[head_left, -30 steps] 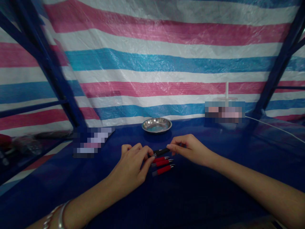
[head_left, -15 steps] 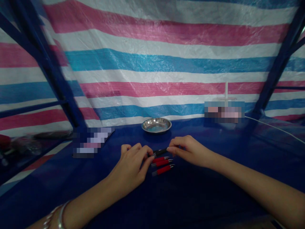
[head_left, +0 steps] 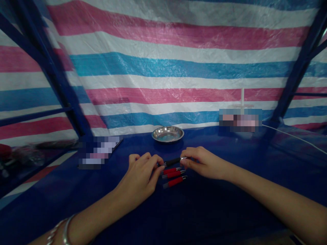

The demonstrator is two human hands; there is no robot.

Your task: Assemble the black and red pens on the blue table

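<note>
My left hand (head_left: 146,172) pinches the rear end of a black pen (head_left: 172,162) between thumb and fingertips. The pen lies crosswise between my two hands, its silver tip pointing right. My right hand (head_left: 200,161) is closed at that silver tip, thumb and fingers around it; whether the tip is apart from the black grip I cannot tell. Just below are three red pens or pen parts, a top one (head_left: 171,170), a middle one (head_left: 174,174) and a lowest one (head_left: 175,181), side by side on the blue table (head_left: 204,207), silver tips to the right.
A shiny round metal dish (head_left: 168,134) stands beyond my hands. A blurred-out flat object (head_left: 102,151) lies at the left. On the right stands a blurred-out cup (head_left: 241,117) with a straw, a white cable (head_left: 293,132) beside it. Striped sheeting (head_left: 178,68) hangs behind.
My right hand has shifted slightly right along the black pen, from its dark grip to the silver tip, which now shows. My left hand has hardly moved.
</note>
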